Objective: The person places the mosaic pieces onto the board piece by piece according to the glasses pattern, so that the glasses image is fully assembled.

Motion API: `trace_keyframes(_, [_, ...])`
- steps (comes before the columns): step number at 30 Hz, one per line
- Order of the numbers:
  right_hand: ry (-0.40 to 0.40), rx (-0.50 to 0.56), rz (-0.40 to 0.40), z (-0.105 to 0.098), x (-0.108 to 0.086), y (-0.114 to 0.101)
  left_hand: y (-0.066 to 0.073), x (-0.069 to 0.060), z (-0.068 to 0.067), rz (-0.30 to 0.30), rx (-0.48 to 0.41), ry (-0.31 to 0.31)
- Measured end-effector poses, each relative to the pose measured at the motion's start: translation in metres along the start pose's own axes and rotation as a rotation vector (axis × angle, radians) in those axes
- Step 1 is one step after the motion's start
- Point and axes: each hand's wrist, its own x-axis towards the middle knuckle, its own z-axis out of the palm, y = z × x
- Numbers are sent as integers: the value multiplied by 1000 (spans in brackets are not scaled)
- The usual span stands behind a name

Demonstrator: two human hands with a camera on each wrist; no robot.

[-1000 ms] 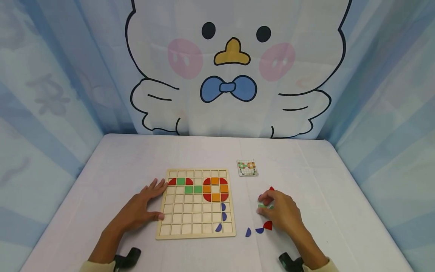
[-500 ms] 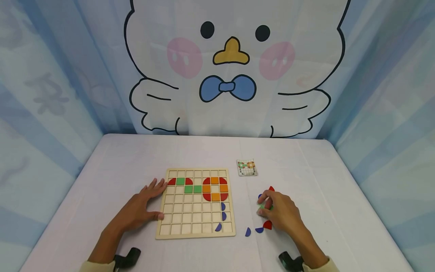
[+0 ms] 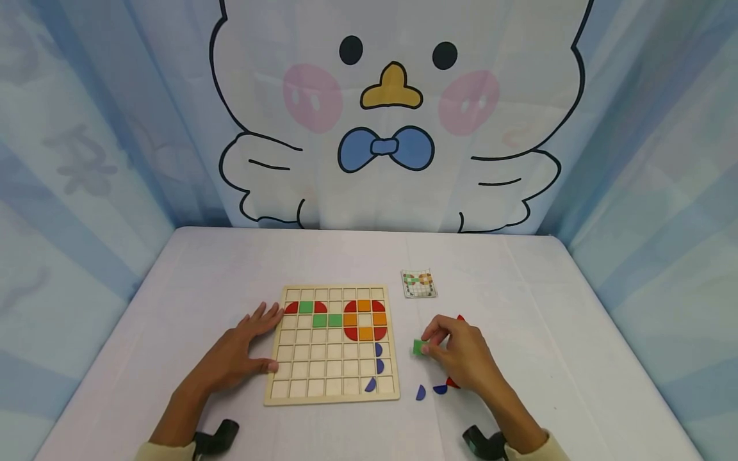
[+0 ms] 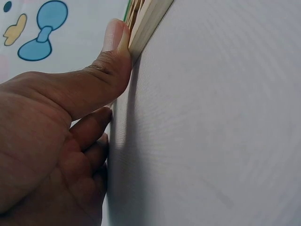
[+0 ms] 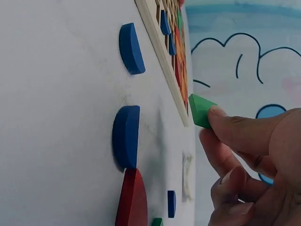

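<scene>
Between thumb and fingertips my right hand [image 3: 461,352] pinches a green square tile [image 5: 201,111], held above the table to the right of the wooden grid board [image 3: 317,401]. My left hand [image 3: 239,349] lies along the board's left edge, fingers spread, thumb and fingertips touching the frame. On the board sit red quarter-circle, orange square and green square [image 3: 306,307] tiles in the upper rows. Several blue half-circle pieces [image 3: 379,366] lie in cells at the lower right. In the left wrist view my thumb [image 4: 115,52] rests against the board's side.
Loose blue half-circles [image 3: 421,392] and a red quarter-circle [image 5: 132,197] lie on the table near my right hand. A red tip [image 3: 460,317] shows behind that hand. A small pattern card [image 3: 419,284] lies beyond the board's right side.
My right hand has picked up the green square from the loose pieces and moved left toward the board. The left hand stays in place.
</scene>
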Motion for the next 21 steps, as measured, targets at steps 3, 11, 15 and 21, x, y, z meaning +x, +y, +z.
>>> trace_keyframes(3, [9,25,-9,3,2,-8,0,0,0,2,-1,-1])
trace_keyframes(11, [-10,40,-44,10,7,-30,0,1,0,-5,-10,-6])
trace_keyframes(15, [-20,40,-82,15,10,-37,0,1,0,-6,-8,-5])
trace_keyframes(21, [-47,52,-150,23,12,-49,0,0,-1,0,-2,-1])
